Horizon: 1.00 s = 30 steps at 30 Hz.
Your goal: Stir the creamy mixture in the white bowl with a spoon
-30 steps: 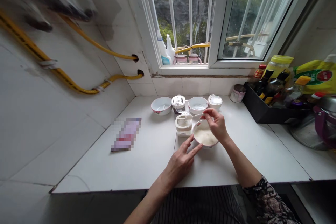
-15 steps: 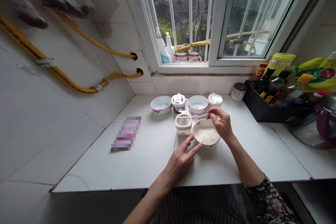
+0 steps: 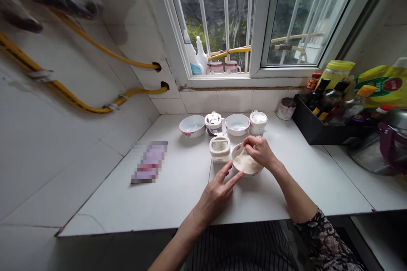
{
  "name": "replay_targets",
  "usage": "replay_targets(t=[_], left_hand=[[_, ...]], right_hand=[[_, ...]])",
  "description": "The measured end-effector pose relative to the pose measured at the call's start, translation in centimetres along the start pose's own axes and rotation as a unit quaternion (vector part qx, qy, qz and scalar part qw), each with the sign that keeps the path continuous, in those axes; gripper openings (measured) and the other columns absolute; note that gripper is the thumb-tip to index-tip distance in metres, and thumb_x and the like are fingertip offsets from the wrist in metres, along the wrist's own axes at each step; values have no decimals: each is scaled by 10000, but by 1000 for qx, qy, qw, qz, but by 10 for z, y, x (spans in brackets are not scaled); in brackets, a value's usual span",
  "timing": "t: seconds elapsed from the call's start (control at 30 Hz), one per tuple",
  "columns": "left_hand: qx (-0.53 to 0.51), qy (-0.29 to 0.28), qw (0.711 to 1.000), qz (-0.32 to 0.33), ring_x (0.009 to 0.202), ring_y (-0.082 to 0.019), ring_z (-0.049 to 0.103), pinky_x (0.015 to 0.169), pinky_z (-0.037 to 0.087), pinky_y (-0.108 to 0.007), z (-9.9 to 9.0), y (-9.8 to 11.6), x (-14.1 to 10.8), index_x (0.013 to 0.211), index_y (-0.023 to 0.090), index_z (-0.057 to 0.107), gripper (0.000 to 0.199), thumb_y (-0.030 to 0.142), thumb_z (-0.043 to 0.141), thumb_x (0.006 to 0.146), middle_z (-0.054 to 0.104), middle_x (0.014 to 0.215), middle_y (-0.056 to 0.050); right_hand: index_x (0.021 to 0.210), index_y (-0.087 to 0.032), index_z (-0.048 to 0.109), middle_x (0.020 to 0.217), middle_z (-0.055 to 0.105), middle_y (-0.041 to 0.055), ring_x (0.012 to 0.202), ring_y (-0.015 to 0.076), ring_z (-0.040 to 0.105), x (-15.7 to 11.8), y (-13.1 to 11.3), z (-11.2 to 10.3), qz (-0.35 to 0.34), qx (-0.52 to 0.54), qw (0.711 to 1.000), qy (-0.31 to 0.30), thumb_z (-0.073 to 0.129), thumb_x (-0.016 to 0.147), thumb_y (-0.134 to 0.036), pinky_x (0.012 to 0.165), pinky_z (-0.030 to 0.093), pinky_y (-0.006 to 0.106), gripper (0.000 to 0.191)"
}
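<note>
My right hand [image 3: 261,151] is closed around the handle of a small white spoon [image 3: 241,153], its end dipping into pale powder in a white bowl [image 3: 252,173]. The grip covers part of the spoon and the bowl's right side. My left hand [image 3: 219,190] has its fingers spread, two of them resting against the near left side of this bowl. Just left of the bowl stands a white lidded jar [image 3: 220,149]. Behind are two more white bowls, one on the left [image 3: 192,126] and one in the middle [image 3: 237,125].
Along the back stand a jar with dark contents [image 3: 213,123], a white jar [image 3: 258,122] and a round tin [image 3: 286,109]. A black box [image 3: 313,129] of bottles is on the right, near a metal pot [image 3: 370,156]. A blurred purple packet [image 3: 149,163] lies left.
My right hand has moved left and slightly down over the bowl, bringing the spoon from above the rim into the powder. My left hand stays at the bowl. The view has shifted slightly.
</note>
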<state>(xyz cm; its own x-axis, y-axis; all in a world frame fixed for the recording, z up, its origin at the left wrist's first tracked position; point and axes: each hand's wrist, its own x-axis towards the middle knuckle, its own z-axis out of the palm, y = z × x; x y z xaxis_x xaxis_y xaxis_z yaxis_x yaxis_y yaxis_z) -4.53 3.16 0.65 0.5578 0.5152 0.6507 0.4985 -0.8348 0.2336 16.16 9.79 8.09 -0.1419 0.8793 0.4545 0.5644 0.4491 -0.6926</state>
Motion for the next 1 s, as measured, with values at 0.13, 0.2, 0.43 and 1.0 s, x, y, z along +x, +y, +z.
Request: replay_targets(t=[0.13,0.2,0.43,1.0], left_hand=[[2,-2,1000,3,1342,-259,479,1000,556,-372,-1,1,1,1440,233,458,667,-55,400,842,250,1591,-110],[1,-3,1000,2,1353,-260,465,1002,555,-368,-2,1,1,1433,225,466,663,-58,399,837,238,1596,-109],[9,-3,1000,2,1308,-257,516,996,559,-377,0,-1,0,1462,247,433,699,-52,411,831,265,1587,-118],[1,-5,1000,-3,1256,-255,565,946,579,-389,1,-1,-1,1469,259,412,734,-51,421,803,261,1591,-131]], right_hand=[[610,-209,596,500,569,-28,495,133,512,2,5,-5,102,103,989,9,470,650,-203,533,389,251,132],[605,-201,605,483,560,-30,484,132,511,4,8,-7,138,140,980,26,479,625,-221,526,395,251,130],[575,-190,620,435,550,-29,454,121,485,8,14,-10,177,189,964,61,502,593,-240,508,392,247,129],[678,-184,651,542,658,10,535,136,557,10,6,-7,201,313,925,77,625,629,-293,593,475,284,122]])
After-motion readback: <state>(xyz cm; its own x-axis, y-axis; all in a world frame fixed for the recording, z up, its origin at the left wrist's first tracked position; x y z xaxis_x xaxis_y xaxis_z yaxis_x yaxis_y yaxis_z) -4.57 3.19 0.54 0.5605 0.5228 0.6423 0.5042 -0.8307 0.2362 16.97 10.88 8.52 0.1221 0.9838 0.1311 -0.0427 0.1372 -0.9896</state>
